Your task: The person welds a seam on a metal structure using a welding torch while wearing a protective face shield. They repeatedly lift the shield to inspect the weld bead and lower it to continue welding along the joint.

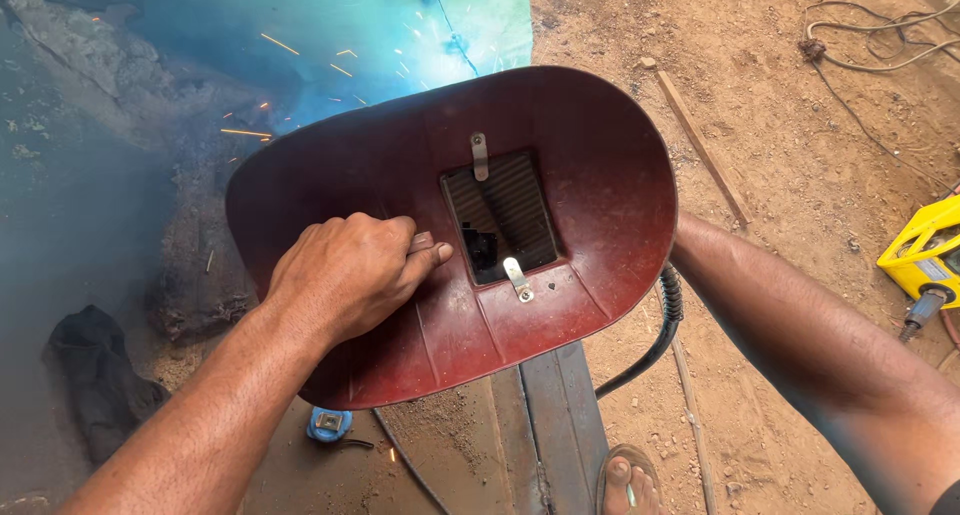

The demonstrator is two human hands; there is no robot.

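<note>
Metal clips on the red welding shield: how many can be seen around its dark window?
2: one clip at the window's top edge, another clip at its bottom edge. None seems hidden.

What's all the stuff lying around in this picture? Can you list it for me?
welding shield: one, dark red, centre, dark window in it
sparks: several, orange, upper left, in blue glare
steel bar: one, grey, on the ground below the shield
black cable: one, under the shield's right edge
yellow machine: one, right edge
dark cloth: one, lower left
sandalled foot: one, bottom edge
left hand: grips the shield's handle
right hand: hidden behind the shield
</note>
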